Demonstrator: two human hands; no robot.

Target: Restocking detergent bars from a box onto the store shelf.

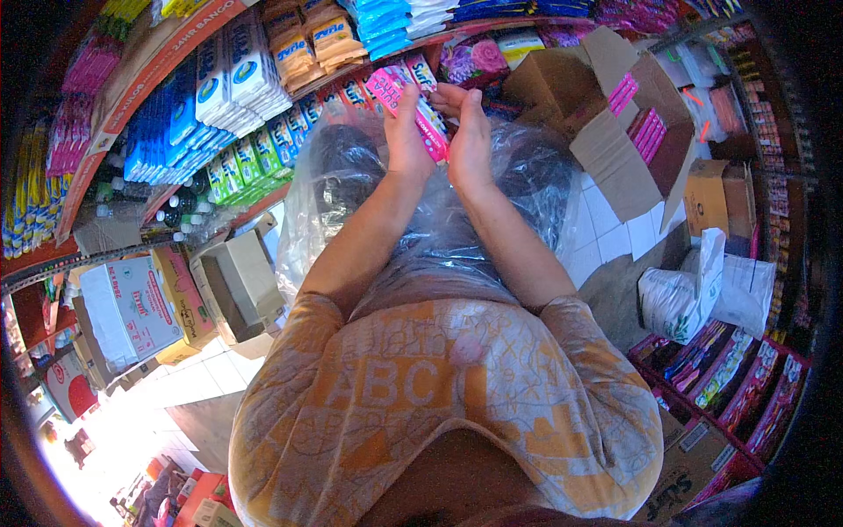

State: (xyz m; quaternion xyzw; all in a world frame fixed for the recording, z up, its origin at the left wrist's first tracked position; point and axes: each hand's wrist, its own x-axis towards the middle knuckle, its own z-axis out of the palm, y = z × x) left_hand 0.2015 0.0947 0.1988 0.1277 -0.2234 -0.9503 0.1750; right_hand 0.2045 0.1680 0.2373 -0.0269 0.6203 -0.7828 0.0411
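Observation:
My left hand (405, 141) grips a narrow pink printed carton (428, 132) along its left side, thumb on the near face. The carton is tilted in front of the shelf and bears writing. Cupped on its right side is my right hand (471, 141), palm towards the carton. Its fingertips come close to the upper edge; whether they touch it I cannot tell. Below both hands, a large clear plastic bag (438, 224) covers my lap and knees. Surf detergent packs (352, 92) stand in a row on the shelf just behind the carton.
An open cardboard box (619, 178) at right holds several pink cartons (649, 135). Shelves at left carry stacked white packs (237, 79) and orange packs (313, 49). Another open cardboard box (240, 283) sits on the tiled floor, beside a white carton (128, 313). White plastic bags (672, 296) lie at right.

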